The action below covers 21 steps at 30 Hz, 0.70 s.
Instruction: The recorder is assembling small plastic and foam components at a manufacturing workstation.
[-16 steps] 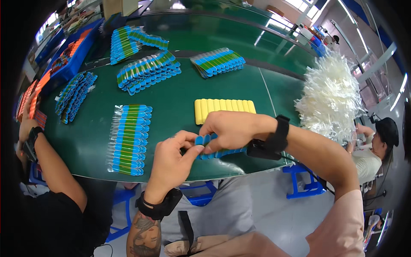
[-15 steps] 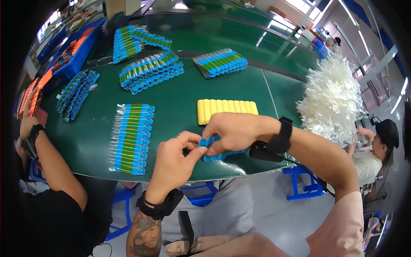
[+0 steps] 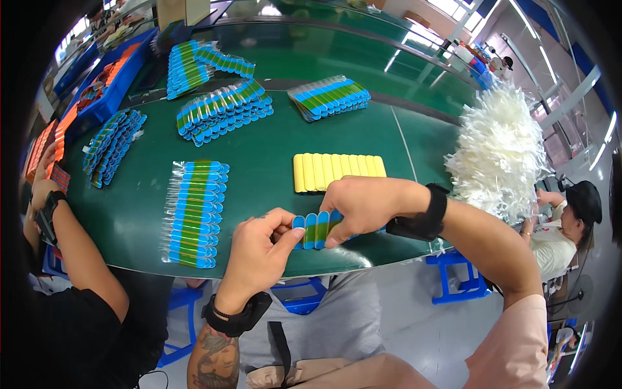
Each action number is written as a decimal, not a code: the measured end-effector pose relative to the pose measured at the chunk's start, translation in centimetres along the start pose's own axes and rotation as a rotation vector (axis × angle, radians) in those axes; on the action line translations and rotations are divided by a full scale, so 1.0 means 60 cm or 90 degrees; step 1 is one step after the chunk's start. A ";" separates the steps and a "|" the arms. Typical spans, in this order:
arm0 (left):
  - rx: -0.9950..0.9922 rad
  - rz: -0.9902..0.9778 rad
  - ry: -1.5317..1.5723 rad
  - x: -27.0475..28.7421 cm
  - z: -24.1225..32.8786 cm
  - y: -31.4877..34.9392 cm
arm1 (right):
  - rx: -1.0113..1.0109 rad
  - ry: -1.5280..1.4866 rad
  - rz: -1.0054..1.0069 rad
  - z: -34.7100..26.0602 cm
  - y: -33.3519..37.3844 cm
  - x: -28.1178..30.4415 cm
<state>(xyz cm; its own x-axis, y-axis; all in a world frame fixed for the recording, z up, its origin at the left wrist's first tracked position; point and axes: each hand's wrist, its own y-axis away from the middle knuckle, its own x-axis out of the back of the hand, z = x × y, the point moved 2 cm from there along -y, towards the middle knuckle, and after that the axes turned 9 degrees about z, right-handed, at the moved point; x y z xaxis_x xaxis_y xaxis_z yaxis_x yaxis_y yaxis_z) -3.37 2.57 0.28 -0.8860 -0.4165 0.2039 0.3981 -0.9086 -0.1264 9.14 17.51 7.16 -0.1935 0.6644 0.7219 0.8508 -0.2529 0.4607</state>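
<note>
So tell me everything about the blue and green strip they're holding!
The blue and green strip is a glossy row of rounded pieces, each with blue ends and a green middle. It runs sideways near the yellow ridged block. The left hand pinches its left end; the right hand holds and partly hides the rest.

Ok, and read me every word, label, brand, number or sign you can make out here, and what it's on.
No text is readable.
Blue and green strip between left hand and right hand: no lettering I can make out.
Yellow ridged slab: none visible.
Pale shirt at right: any print is too small to read.
</note>
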 end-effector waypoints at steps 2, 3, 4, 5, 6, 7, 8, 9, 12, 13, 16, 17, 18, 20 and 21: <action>0.003 0.010 -0.008 -0.001 0.001 0.001 | -0.017 0.061 -0.009 0.005 0.006 0.005; 0.004 0.009 -0.010 -0.001 0.000 0.001 | -0.008 0.040 -0.024 0.001 0.007 0.006; -0.013 0.008 -0.019 -0.003 0.001 0.000 | 0.002 0.019 -0.040 0.000 0.007 0.005; -0.029 0.007 -0.028 -0.004 0.001 0.000 | 0.002 0.017 -0.039 0.007 0.011 0.008; -0.028 0.004 -0.029 -0.004 0.000 0.000 | 0.005 0.009 -0.015 0.018 0.020 0.013; -0.017 0.016 -0.020 -0.003 0.000 0.001 | 0.008 0.001 0.010 0.025 0.025 0.015; -0.007 0.027 -0.011 -0.003 -0.001 0.002 | 0.005 -0.001 0.011 0.027 0.026 0.011; -0.010 0.025 -0.006 -0.006 -0.001 0.001 | -0.001 -0.026 0.011 0.030 0.031 0.011; -0.026 0.043 -0.013 -0.005 -0.006 0.000 | -0.007 -0.046 0.001 0.036 0.045 0.012; -0.024 0.043 -0.013 -0.005 -0.008 0.000 | -0.017 -0.081 0.035 0.042 0.049 0.011; -0.030 0.043 -0.012 -0.008 -0.004 -0.001 | -0.049 -0.070 0.095 0.049 0.056 0.014; -0.021 0.038 -0.023 -0.007 -0.005 -0.001 | -0.033 -0.056 0.079 0.049 0.057 0.013; -0.012 0.037 -0.036 -0.006 -0.007 0.000 | -0.015 -0.041 0.062 0.050 0.056 0.012; -0.018 0.023 -0.027 -0.006 -0.009 0.000 | -0.021 -0.052 0.072 0.064 0.058 0.010; -0.019 0.010 -0.018 -0.009 -0.010 0.000 | -0.022 -0.065 0.111 0.073 0.056 0.007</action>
<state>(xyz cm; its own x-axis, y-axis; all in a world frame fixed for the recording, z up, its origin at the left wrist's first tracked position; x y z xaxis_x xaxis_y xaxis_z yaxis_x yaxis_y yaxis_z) -3.05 2.78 -0.40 -0.8723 -0.4319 0.2293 0.4045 -0.9008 -0.1582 14.03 20.02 6.76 0.0074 0.6764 0.7365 0.8497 -0.3926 0.3519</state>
